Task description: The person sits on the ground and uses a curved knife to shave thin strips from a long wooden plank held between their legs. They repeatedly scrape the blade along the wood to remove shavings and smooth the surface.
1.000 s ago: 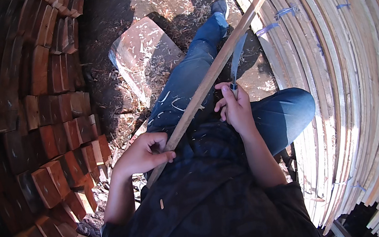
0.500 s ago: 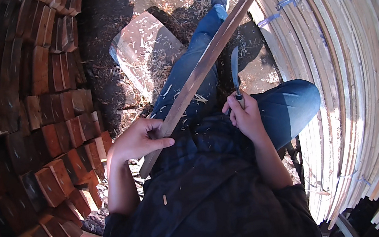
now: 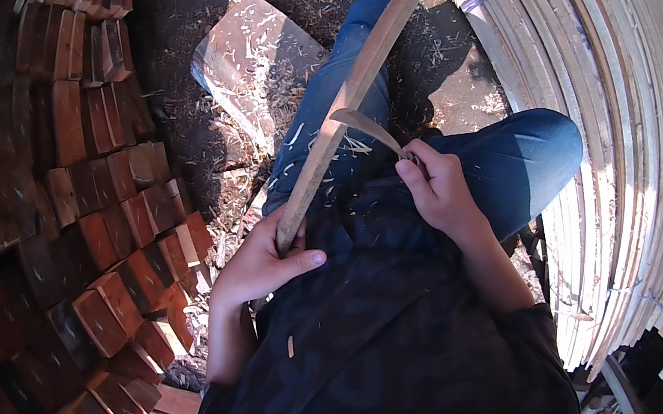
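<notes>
A long wooden strip (image 3: 362, 74) slants from my lap up to the far right, crossing over my outstretched leg. Near its lower end my left hand (image 3: 264, 261) is closed around it, the thumb lying to the right. My right hand (image 3: 437, 182) grips the handle of a curved knife (image 3: 371, 128), and the fingers hide most of that handle. The blade points up and left, its tip against or just over the strip's middle; I cannot tell whether it touches. Thin pale shavings (image 3: 352, 145) lie on the jeans beside the strip.
Stacked reddish-brown wood blocks (image 3: 103, 243) rise on the left. Long pale slats (image 3: 596, 122), bundled with blue ties, fill the right side. A flat slab (image 3: 259, 54) strewn with shavings lies on the littered ground ahead, left of my extended leg (image 3: 361, 37).
The knife has swung from pointing upward to lying across the strip. The strip has turned, showing a lighter face, and its lower end has drawn up into my left hand.
</notes>
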A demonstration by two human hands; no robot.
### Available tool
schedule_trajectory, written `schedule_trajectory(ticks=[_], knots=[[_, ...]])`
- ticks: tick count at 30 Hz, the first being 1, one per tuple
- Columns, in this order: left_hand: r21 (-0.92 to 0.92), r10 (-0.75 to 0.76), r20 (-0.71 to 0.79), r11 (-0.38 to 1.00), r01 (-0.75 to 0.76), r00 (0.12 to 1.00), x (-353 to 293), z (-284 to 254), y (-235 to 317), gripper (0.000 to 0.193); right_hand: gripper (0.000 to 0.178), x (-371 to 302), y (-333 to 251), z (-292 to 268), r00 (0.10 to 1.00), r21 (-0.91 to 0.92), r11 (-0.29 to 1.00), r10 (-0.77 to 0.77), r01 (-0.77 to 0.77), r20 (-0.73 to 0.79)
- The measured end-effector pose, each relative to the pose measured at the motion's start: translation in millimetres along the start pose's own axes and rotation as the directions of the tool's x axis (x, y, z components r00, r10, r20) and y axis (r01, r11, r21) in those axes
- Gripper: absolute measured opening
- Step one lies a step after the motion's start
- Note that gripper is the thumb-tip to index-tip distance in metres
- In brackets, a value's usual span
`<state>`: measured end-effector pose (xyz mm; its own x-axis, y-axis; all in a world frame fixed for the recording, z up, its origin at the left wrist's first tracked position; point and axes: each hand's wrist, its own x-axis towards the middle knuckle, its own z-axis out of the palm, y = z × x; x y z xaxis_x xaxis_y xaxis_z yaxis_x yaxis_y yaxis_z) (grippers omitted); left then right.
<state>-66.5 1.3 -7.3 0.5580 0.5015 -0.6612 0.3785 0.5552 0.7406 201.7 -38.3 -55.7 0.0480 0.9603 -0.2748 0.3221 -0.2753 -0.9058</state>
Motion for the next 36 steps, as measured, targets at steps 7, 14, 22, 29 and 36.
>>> schedule_trajectory(ticks=[7, 14, 22, 29, 36], knots=[[0.096, -0.054, -0.067, 0.994, 0.06, 0.996, 3.6, 21.6, 2.3, 0.036, 0.023, -8.9, -21.6, 0.0, 0.987, -0.343, 0.932, -0.147, 0.117, -0.061], [0.136, -0.021, -0.109, 0.99, 0.036, 0.994, 4.8, 30.8, -0.9, 0.039, 0.025, -14.3, -22.4, 3.5, 0.967, -0.418, 0.881, -0.254, 0.221, -0.026], [0.165, -0.054, -0.151, 0.983, 0.079, 0.987, 7.8, 36.6, 3.4, 0.037, 0.03, -7.9, -12.6, 5.7, 0.954, -0.577, 0.772, -0.298, 0.265, 0.04], [0.102, -0.066, -0.168, 0.991, 0.084, 0.984, 6.7, 39.0, 6.0, 0.035, 0.031, 1.4, -15.2, -6.6, 0.942, -0.686, 0.68, -0.334, 0.26, 0.027], [0.142, -0.037, -0.155, 0.988, 0.059, 0.987, 8.2, 35.3, -4.7, 0.035, 0.03, 3.4, -12.4, -18.0, 0.949, -0.74, 0.659, -0.3, 0.133, -0.097]])
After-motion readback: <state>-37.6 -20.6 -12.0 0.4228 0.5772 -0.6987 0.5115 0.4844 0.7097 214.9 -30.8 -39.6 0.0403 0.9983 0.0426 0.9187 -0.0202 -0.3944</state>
